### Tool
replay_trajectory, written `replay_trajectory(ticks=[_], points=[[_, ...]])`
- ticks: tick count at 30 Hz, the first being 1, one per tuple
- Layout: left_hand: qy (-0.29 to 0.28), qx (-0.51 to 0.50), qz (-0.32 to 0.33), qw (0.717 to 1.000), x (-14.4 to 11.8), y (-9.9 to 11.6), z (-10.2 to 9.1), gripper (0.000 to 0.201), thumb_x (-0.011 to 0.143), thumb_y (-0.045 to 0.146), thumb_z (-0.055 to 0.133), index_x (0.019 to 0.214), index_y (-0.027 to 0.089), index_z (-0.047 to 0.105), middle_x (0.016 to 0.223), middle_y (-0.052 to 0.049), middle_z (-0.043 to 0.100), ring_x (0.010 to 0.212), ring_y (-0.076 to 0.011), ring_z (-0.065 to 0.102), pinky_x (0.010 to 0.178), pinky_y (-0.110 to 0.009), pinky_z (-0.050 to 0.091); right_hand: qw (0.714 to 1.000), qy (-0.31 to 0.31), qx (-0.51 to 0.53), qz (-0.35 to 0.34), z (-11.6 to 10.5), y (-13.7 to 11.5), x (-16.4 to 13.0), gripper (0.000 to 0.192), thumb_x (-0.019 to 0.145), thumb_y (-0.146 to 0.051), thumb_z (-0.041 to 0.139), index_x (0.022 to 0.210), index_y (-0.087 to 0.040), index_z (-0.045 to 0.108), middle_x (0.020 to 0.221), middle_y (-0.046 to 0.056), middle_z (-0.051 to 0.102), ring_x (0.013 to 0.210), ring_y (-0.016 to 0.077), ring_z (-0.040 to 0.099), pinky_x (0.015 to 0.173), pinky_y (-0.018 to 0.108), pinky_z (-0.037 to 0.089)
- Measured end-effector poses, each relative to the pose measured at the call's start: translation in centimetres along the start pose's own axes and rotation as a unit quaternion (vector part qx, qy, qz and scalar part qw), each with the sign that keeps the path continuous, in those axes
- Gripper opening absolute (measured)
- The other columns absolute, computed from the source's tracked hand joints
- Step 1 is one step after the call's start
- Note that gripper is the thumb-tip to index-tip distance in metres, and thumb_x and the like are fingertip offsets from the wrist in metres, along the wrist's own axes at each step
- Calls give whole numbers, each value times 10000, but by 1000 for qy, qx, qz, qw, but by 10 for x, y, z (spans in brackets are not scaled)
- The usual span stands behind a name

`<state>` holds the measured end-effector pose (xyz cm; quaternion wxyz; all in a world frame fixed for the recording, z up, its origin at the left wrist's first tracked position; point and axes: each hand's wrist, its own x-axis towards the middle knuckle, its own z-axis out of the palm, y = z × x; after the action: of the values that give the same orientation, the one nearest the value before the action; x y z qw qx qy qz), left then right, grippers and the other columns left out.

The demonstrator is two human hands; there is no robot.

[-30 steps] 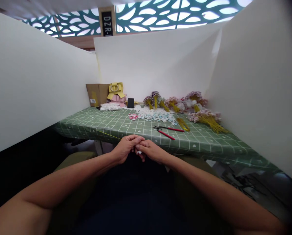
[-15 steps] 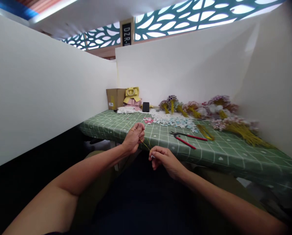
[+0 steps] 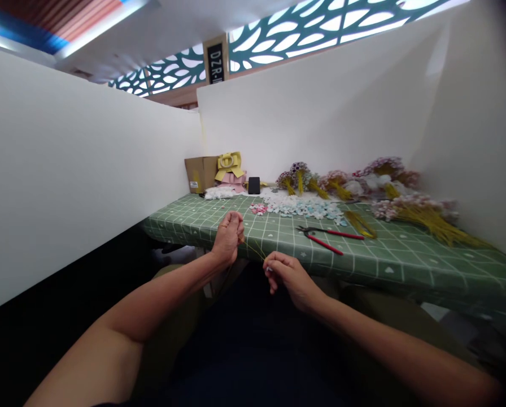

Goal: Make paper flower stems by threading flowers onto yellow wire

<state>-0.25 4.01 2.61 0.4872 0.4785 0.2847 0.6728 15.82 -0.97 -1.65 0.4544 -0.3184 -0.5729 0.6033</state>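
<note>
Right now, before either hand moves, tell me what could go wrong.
The thin yellow wire spanning the left hand and right hand could kink or slip if pulled unevenly. The small white piece at the right hand might drop. The red-handled black pliers lie spread open near the green, white-gridded tablecloth's front edge, where an arm might knock them.

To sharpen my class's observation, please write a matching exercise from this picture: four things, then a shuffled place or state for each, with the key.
Things
1. Thin wire
2. Pliers
3. Cardboard box
4. Small pink pieces

Places or states
A. Next to white and pale blue pieces
B. Between left hand and right hand
C. Beside a yellow bow
D. Lying with red handles spread

Pairs: 1-B, 2-D, 3-C, 4-A
</note>
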Motion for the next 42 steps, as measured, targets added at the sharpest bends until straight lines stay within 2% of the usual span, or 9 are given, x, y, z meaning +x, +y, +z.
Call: replay_trajectory(ticks=[4,9,13,21,28,37,42], points=[[13,11,-9,1000,1,3,1,272,867,419,571,766,202,443,505,90,284,386,-45,192,377,-166,142,999,27,-8,-21,-5,-8,3,70,697,-239,520,675,-177,544,553,-54,485,374,60,394,397,228,426],[-1,10,-25,1000,6,9,0,231,902,362,537,761,198,457,484,94,287,362,-42,185,360,-162,145,996,71,-38,-31,-14,-13,9,48,655,-216,514,636,-178,536,471,-83,356,372,48,282,349,199,388],[3,13,-25,1000,16,14,-7,204,921,306,513,762,181,487,485,88,321,354,-35,201,346,-158,146,992,98,-62,-49,-24,-19,14,47,644,-222,521,627,-180,531,490,-71,366,396,54,296,343,191,373],[11,31,-25,999,22,12,-14,200,925,299,512,771,171,527,486,85,334,344,-28,214,332,-155,157,983,89,-140,-82,-39,-26,19,78,677,-232,522,635,-174,553,512,-60,386,410,62,332,348,193,371],[-55,27,-6,998,22,24,-13,154,927,273,506,828,175,573,525,72,376,351,-24,223,339,-162,158,973,85,-178,-121,-48,-48,19,89,686,-208,506,628,-172,562,497,-57,402,386,62,359,350,202,371],[-47,30,0,998,19,32,-6,162,921,285,526,808,182,581,514,69,365,353,-24,224,336,-157,165,963,66,-224,-132,-51,-62,14,93,699,-189,487,649,-161,561,612,-23,526,397,47,407,353,196,385],[-53,26,7,998,18,32,-6,168,929,256,509,802,170,576,510,67,368,346,-24,224,331,-156,173,953,55,-258,-146,-49,-70,10,102,708,-173,485,633,-161,553,598,-31,507,396,42,423,354,183,395]])
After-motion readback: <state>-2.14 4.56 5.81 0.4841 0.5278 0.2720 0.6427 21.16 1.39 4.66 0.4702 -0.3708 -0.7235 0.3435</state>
